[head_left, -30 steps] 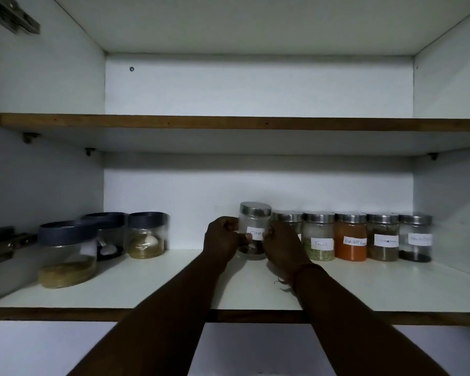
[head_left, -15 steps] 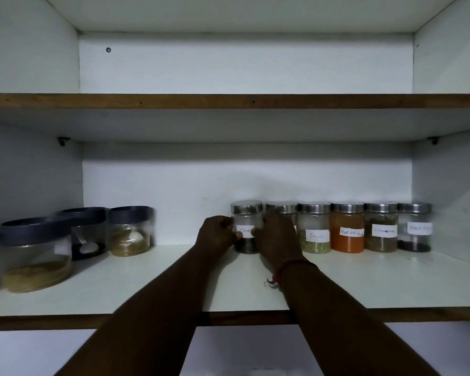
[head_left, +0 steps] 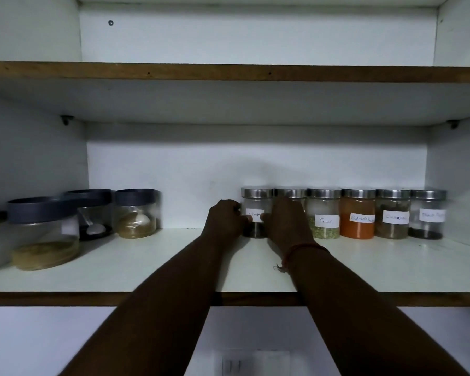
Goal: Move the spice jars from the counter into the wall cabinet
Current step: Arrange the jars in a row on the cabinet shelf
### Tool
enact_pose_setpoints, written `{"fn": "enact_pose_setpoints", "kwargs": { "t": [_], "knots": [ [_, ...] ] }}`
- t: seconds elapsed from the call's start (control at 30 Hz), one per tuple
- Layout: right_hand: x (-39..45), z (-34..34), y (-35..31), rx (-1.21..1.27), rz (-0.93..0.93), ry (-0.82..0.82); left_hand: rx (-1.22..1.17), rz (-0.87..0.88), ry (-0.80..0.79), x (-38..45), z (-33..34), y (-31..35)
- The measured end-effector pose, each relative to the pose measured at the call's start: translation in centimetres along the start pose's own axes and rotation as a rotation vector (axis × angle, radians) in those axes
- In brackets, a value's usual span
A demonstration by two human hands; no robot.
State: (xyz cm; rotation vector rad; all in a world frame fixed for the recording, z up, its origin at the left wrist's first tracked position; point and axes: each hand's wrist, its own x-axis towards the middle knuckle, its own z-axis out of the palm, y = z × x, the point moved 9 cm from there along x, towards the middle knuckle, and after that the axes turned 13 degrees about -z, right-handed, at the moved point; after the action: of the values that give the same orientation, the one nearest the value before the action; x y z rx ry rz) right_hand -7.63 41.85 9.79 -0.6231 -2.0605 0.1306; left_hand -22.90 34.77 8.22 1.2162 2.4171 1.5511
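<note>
Item: cloves jar [head_left: 256, 213], clear glass with steel lid and handwritten label, dark contents lying low. It is standing upright on the lower shelf [head_left: 147, 267] of the wall cabinet, at the left end of a row along the back wall. The next jar to its right is mostly hidden behind the right hand; whether the two are touching cannot be told.

Hands: left hand [head_left: 225, 219] is curling round the jar's left side, thumb tip lying on the label's left edge. Right hand [head_left: 285, 221] is curling round its right side, thumb on the label's right edge. Both are holding the jar; neither is holding anything else.

Row, continuing right: fennel jar [head_left: 324, 214], red chilli jar [head_left: 358, 214], a jar of brownish pieces [head_left: 392, 214], and a last jar [head_left: 427, 214] with a little dark matter at the bottom, labels unclear.

Other stock, left: three grey-lidded containers [head_left: 42, 232], well apart from the row.

Handling note: the step appears to be final seating. Judged best practice is turning the label forward, nudging the jar level with the row, then loosening both hands straight back without brushing the hidden neighbour.
</note>
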Motion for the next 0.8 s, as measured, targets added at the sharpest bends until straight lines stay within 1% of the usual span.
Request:
{"fn": "enact_pose_setpoints", "kwargs": {
  "t": [0.13, 0.23, 0.3, 0.37, 0.47, 0.53, 0.57, 0.67, 0.7, 0.8],
  "knots": [
    [-0.7, -0.4, -0.4, 0.013, 0.001, 0.010, 0.124, -0.021, 0.041, -1.7, -0.4, 0.3],
    [-1.1, -0.8, -1.1, 0.029, 0.008, 0.035, 0.192, 0.023, 0.099, -3.5, -1.7, 1.1],
    [-1.2, -0.9, -2.6, 0.049, -0.022, 0.021, 0.236, 0.046, 0.151, -4.9, -3.3, 1.4],
    [-1.2, -0.4, -5.0, 0.045, -0.099, -0.038, 0.267, 0.052, 0.213, -5.8, -5.3, 1.1],
    [-1.1, 0.5, -9.4, 0.110, -0.210, -0.066, 0.237, 0.047, 0.382, -7.0, -9.8, -0.1],
    [-1.1, 1.6, -12.6, 0.213, -0.246, -0.088, 0.167, -0.017, 0.488, -7.7, -13.7, -1.5],
    [-1.1, 2.5, -13.9, 0.251, -0.252, -0.110, 0.119, -0.041, 0.513, -7.7, -15.1, -2.3],
    [-1.5, 6.1, -17.3, 0.322, -0.224, -0.207, 0.019, -0.161, 0.532, -7.4, -18.9, -5.9],
    [-1.6, 7.4, -18.1, 0.343, -0.208, -0.235, -0.019, -0.175, 0.530, -7.0, -19.7, -7.2],
    [-1.5, 10.9, -19.5, 0.382, -0.151, -0.313, -0.088, -0.293, 0.433, -5.0, -19.9, -11.7]
  ]
}}
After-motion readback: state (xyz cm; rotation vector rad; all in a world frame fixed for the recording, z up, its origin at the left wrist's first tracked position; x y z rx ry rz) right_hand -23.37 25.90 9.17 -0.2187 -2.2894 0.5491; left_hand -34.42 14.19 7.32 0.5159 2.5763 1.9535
